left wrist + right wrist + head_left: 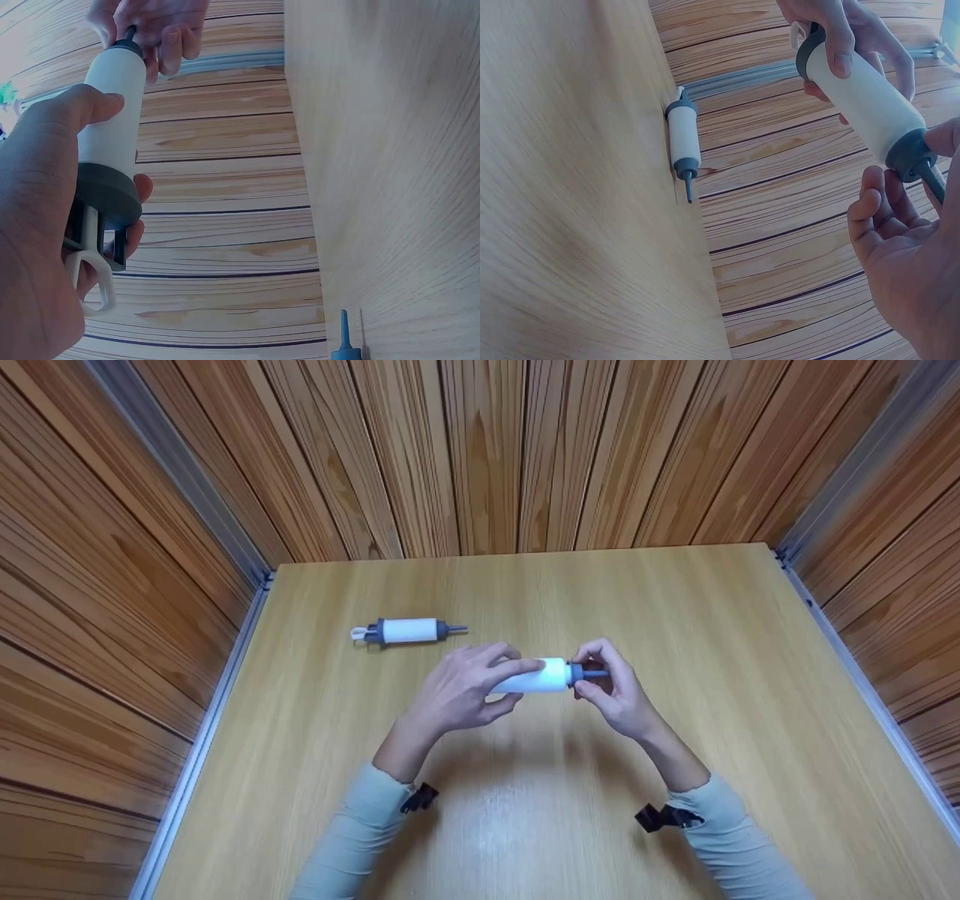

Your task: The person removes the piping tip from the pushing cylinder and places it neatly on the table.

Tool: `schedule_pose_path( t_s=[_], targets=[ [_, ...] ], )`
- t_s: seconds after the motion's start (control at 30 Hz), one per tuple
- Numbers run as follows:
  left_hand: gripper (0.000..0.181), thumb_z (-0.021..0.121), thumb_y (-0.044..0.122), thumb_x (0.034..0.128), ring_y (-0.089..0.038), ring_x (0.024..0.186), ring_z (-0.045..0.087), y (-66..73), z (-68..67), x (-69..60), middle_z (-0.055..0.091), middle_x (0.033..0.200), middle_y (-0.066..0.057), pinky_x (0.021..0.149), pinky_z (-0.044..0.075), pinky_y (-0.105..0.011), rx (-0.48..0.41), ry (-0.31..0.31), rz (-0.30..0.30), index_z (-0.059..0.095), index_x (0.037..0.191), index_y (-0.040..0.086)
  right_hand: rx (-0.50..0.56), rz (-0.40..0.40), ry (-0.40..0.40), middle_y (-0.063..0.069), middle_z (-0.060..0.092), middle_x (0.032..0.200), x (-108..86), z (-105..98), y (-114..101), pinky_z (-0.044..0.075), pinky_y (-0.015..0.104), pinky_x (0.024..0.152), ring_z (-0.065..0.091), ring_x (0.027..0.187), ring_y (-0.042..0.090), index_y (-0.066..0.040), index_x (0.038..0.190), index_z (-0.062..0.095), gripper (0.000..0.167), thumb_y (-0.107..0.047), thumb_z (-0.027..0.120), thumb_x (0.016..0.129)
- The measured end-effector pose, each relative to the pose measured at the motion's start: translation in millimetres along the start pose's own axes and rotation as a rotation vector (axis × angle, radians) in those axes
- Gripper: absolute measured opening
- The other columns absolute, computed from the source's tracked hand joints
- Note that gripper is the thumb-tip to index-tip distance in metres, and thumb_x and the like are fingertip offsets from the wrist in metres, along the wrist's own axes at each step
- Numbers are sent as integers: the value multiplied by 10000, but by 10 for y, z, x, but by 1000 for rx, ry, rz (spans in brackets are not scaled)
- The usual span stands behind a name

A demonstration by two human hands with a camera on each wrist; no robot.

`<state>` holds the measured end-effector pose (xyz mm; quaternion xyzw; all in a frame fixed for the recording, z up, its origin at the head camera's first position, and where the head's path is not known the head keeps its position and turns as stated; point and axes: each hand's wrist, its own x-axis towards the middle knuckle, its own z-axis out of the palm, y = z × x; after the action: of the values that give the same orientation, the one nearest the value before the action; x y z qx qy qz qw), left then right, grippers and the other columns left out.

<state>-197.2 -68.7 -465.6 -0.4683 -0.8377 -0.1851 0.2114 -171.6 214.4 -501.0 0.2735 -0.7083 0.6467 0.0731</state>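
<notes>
1. White tube dispenser [534,678] in both hands, lifted off the counter [517,840], lying roughly crosswise before the person. Nozzle [598,673] points to the person's right.
2. Left hand [469,686]: fingers wrapped round the white barrel, gripping it; thumb [103,106] laid along the barrel's side in the left wrist view. Wide dark collar [109,187] and white loop handle [97,281] show at this hand's end.
3. Right hand [621,701]: thumb and finger pinch the dark front cap [911,152], at the base of the nozzle. Remaining fingers bent, seen near the cap in the right wrist view.
4. Second dispenser [409,631], similar build: white barrel, dark ends, pale loop at left, thin nozzle to the right. Lies on its side on the counter, beyond the left hand and near it; neither hand touches it. Only its front end enters the left wrist view, at the bottom edge.
5. Counter pale wood. Plank walls [484,457] at back and both sides; grey metal rails [196,484] along the corners and the counter's side edges.
6. Pale blue-grey sleeves [352,832] on both forearms; a black fitting [420,797] at each cuff.
</notes>
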Motion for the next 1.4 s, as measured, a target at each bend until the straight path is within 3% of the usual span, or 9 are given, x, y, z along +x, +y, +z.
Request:
schedule_pose_path(
  t_s=[0.23,0.53,0.83,1.07,1.27,1.4],
  targets=[
    [455,855,305,998,-207,887,751,5,-11,-8,781,1226,-41,748,637,-339,3,-4,-5,737,1436,273,-30,-4,-2,-42,673,1117,7,4,-4,605,206,733,675,840,109,163,1268,493,270,119,548,1008],
    [447,844,312,1007,-204,894,748,6,-5,-18,780,1227,-44,749,632,-335,6,-12,-8,731,1438,270,-32,30,16,-61,658,1042,3,21,-3,581,197,725,630,801,58,151,1223,525,174,128,562,1054],
    [455,858,311,993,-216,916,758,7,-10,-19,784,1232,-43,764,640,-349,-3,-3,-14,742,1431,275,18,-80,-15,-79,604,1187,-4,14,47,585,166,828,640,972,20,195,1216,475,297,225,595,946],
    [445,855,311,993,-210,898,756,-2,-3,-17,779,1225,-43,758,639,-339,2,9,3,745,1421,270,64,-151,-27,-86,592,1210,15,11,73,586,161,929,650,1024,7,213,1169,459,309,284,589,898],
    [442,847,321,1004,-210,897,751,4,-4,-9,778,1236,-38,750,636,-336,2,-1,-1,740,1431,279,69,-156,-22,-85,621,1215,23,-13,80,608,181,966,665,1046,88,207,1160,472,257,185,639,967],
    [460,858,316,997,-215,911,749,9,-10,-7,773,1243,-37,762,640,-344,-1,-3,-7,735,1439,284,76,-150,-18,-92,634,1213,28,-16,70,607,180,975,668,1075,72,208,1144,466,265,224,619,928]
  ],
)
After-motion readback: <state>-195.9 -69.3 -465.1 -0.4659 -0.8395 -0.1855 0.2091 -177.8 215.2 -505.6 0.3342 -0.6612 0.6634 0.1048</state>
